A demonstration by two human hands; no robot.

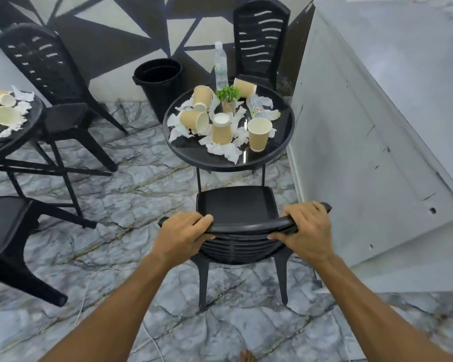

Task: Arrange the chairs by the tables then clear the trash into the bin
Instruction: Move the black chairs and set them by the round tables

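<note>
Chair (pixel 236 205) stands just before the round tabletop (pixel 194 150) littered with cups (pixel 259 134) and tissues; left hand (pixel 181 235) and right hand (pixel 307 228) each grip its backrest top

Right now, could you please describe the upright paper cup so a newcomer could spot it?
Find the round black table beside the grey panel, just beyond the chair being held. Near its front right edge stands a tan paper cup. It alone stands mouth up; its neighbours lie sideways or sit inverted.
</note>
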